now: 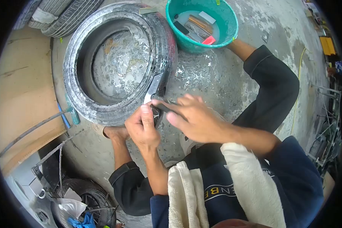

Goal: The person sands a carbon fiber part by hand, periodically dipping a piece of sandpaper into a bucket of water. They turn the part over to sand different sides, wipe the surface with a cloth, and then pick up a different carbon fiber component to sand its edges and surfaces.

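My left hand (142, 127) is closed, thumb up, around the dark handle of a knife-like tool. Its wide blade (154, 86), part silver and part dark, points up and away beside the tyre's near right edge. Crossing in from the right, my right hand (193, 116) is slightly blurred. Its fingers are closed on a dark, narrow bar (164, 107) lying across the tool near my left thumb. I cannot make out exactly what kind of bar it is. Just beyond both hands lies a wet, grey-smeared tyre (73, 76) on its side.
A small flat block (148, 10) rests on the tyre's far edge. The teal bucket (231, 28) behind holds cloudy water, several blocks and a brush. More tyres (70, 17) stand at the far left, near a wooden board (26, 87). A wheel (98, 197) lies lower left.
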`<state>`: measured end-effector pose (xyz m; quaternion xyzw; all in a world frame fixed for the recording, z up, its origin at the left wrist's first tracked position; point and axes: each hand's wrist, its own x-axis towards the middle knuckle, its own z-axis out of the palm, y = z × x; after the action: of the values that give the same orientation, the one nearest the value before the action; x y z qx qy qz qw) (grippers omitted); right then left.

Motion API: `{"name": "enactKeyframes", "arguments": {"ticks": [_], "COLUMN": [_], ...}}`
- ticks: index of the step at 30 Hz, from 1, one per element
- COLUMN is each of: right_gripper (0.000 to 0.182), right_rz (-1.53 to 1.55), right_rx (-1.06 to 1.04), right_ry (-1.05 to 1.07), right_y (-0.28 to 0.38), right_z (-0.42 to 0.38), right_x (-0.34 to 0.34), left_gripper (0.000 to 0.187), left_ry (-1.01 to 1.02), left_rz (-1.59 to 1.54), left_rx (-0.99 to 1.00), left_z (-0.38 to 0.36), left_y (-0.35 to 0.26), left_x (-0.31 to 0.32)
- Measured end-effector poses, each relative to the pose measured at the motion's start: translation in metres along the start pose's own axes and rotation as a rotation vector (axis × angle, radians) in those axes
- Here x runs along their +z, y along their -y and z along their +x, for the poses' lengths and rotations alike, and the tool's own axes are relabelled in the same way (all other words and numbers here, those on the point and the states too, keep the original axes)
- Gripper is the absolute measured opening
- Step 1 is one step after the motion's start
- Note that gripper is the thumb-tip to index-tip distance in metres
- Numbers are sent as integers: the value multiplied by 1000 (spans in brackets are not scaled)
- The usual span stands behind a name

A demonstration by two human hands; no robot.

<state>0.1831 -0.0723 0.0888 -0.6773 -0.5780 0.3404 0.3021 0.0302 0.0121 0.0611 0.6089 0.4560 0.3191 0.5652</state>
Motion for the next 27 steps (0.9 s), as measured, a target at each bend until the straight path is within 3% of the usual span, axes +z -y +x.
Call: {"name": "enactKeyframes", "arguments": {"ticks": [4, 7, 11, 15, 18, 20, 27], "right_gripper": [41, 39, 39, 40, 39, 39, 45], "right_rz": [40, 20, -9, 10, -44, 1, 158], "right_rx": [143, -22, 48, -4, 24, 34, 31], "right_ry": [90, -97, -34, -98, -27, -93, -122], "right_y": [-2, -6, -11, -6, -11, -17, -37], "right_z": [1, 8, -16, 3, -18, 4, -6], "right_x": [-9, -1, 0, -1, -5, -9, -24], "left_gripper": [43, 46, 49, 53, 58, 64, 66], "left_ry": [-14, -39, -37, -53, -83, -27, -68], "left_rz": [96, 16, 70, 109, 113, 23, -20], "left_rx": [83, 5, 151, 13, 86, -33, -32], "left_z": [-7, -3, -1, -4, -2, 1, 5], "left_y": [-4, -9, -5, -14, -14, -27, -29], "left_x": [13, 12, 15, 12, 16, 18, 15]}}
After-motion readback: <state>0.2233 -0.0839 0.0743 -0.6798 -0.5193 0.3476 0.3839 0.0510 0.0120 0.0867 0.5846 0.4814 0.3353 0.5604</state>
